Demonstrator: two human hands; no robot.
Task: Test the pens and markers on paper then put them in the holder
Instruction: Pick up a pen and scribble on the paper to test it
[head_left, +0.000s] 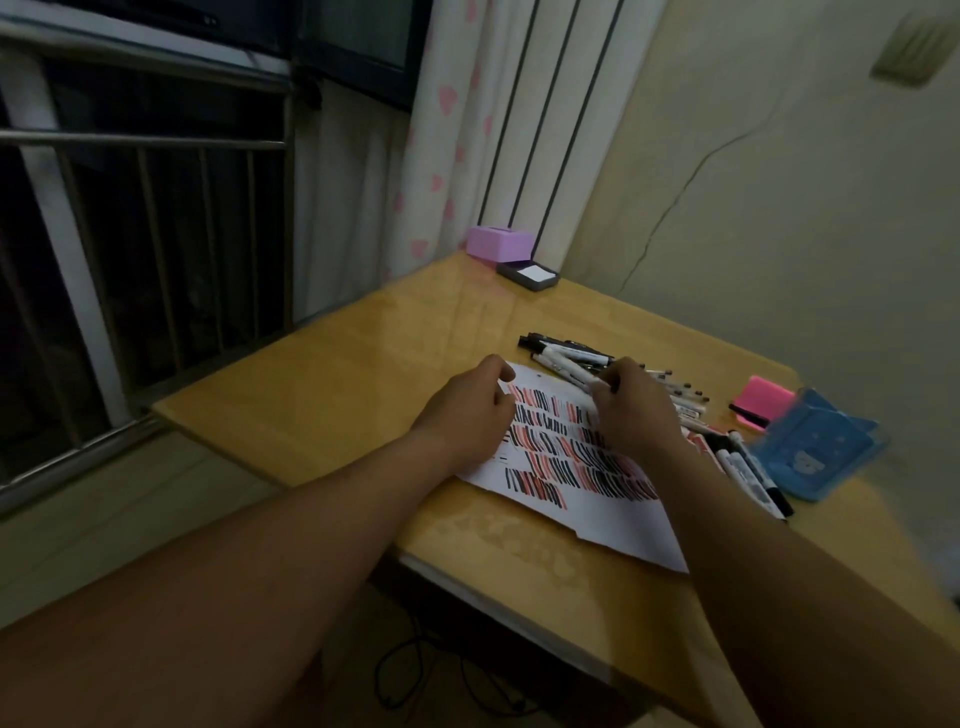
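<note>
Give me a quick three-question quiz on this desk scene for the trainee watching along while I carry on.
1. True or false: the paper carries only blue strokes.
2. Pick one: the right hand grips A) a marker, B) the pink eraser, C) the purple box.
3. Fill the gap: on the table, the blue holder sits to the ___ of the paper.

Key
1. False: the strokes are red and black.
2. A.
3. Right.
</note>
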